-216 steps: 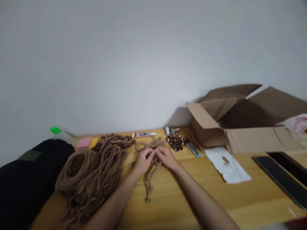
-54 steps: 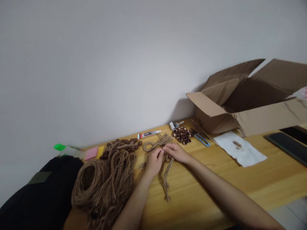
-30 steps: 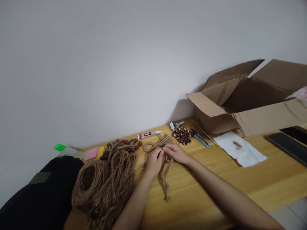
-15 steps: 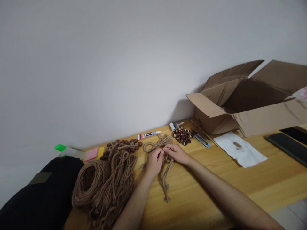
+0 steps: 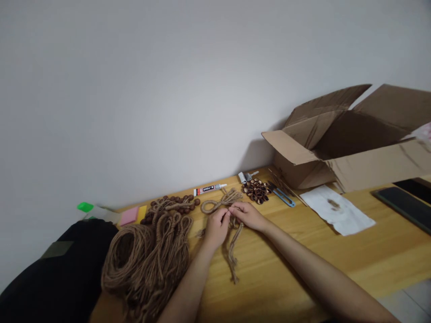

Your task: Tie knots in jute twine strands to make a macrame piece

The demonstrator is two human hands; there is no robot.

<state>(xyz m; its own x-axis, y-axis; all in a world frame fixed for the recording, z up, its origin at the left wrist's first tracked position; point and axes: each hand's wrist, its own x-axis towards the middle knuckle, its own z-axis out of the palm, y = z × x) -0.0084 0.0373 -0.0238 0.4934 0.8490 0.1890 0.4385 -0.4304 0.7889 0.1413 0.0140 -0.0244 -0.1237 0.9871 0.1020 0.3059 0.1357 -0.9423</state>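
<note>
Close together over the table, my two hands meet at the fingertips. My left hand is closed in a pinch on a jute cord, and my right hand pinches the same cord from the other side. Frayed cord ends dangle below the fingers onto the wood. The exact spot being gripped is hidden by my fingers. Just beyond them lies a jute cord loop with a wrapped neck and a loose tassel end.
Left are coiled jute cords, brown beads, sticky notes and a black cloth-like item. Behind lie a glue tube, ring-like brown pieces and blue thread snips. Rightward: a cardboard box, stained tissue, phone.
</note>
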